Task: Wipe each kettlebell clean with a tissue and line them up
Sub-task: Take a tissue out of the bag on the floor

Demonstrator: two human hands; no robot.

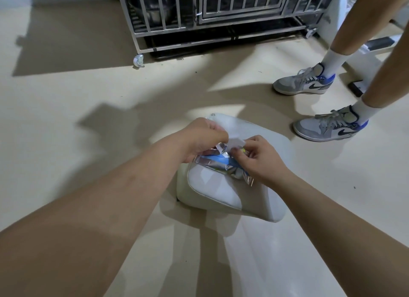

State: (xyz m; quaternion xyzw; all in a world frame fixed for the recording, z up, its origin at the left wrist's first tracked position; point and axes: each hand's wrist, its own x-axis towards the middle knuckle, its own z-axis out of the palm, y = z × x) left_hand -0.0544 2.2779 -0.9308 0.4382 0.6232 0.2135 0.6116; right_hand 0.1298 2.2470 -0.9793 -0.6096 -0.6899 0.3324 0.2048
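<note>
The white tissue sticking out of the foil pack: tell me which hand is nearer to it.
Left. The left hand pinches the white tissue at its upper-left edge; the right hand sits just right of it, holding the foil pack.

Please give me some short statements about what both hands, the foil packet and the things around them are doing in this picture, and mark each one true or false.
1. Both hands work on a silver and blue foil tissue packet. True.
2. The left hand pinches a white tissue at the packet's opening. True.
3. The packet lies on the bare floor. False: it rests on a white padded cushion.
4. The right hand is empty and away from the packet. False: its grip is on the packet.
5. A kettlebell stands beside the cushion. False: none is in view.
6. A metal barred cage on wheels stands behind. True.
</note>
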